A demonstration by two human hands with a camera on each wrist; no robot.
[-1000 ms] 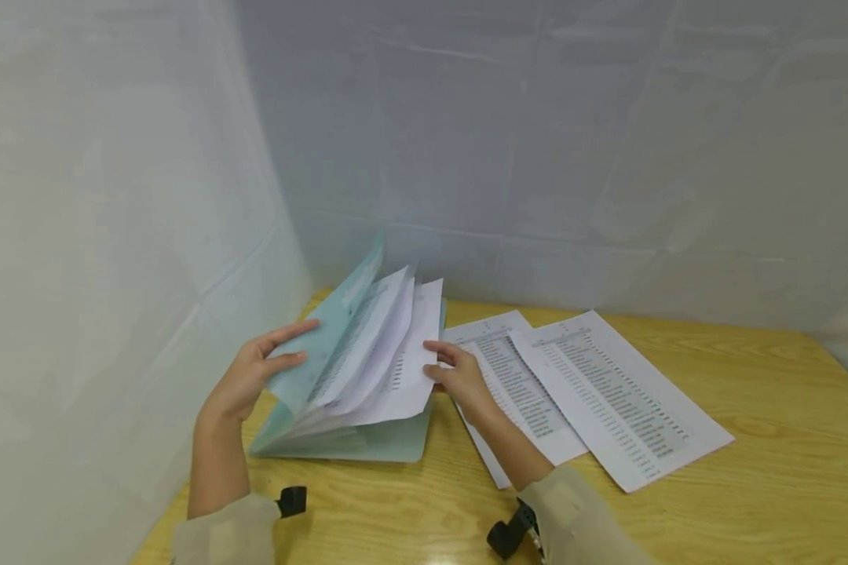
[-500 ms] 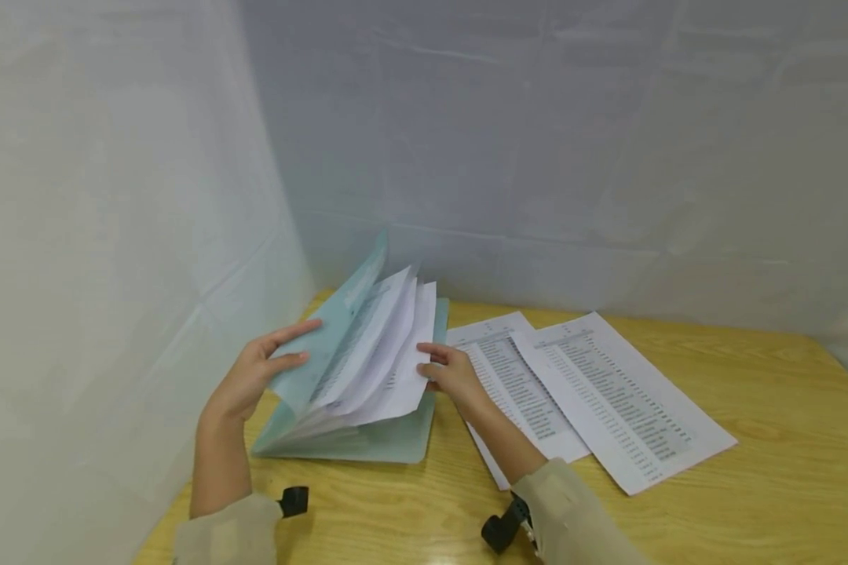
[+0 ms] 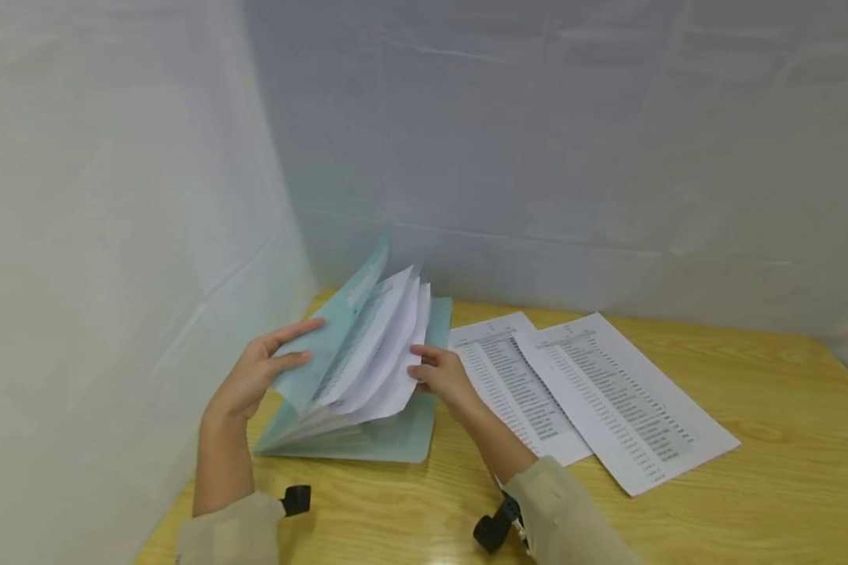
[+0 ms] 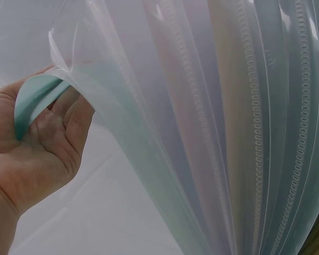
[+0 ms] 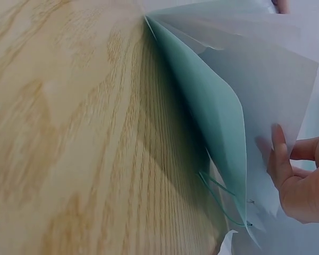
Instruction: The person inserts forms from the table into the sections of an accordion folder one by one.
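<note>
A pale green display folder (image 3: pixel 389 435) lies open on the wooden table (image 3: pixel 749 486), its clear sleeves and printed pages (image 3: pixel 374 353) fanned upward. My left hand (image 3: pixel 257 373) holds the raised front cover (image 3: pixel 325 345), with the cover's edge curled across the palm (image 4: pixel 40 133) in the left wrist view. My right hand (image 3: pixel 438 375) pinches the right edge of the fanned white pages; the right wrist view shows its fingers (image 5: pixel 292 175) against a sheet beside the green back cover (image 5: pixel 212 117).
Two loose printed sheets (image 3: pixel 608 392) lie overlapped on the table to the right of the folder. White fabric screens (image 3: pixel 113 235) close off the left side and the back. Black wrist-camera mounts (image 3: pixel 297 498) sit on both sleeves.
My right hand has pushed the fanned pages a little leftward, so they stand steeper and closer together. My left hand keeps its hold on the cover.
</note>
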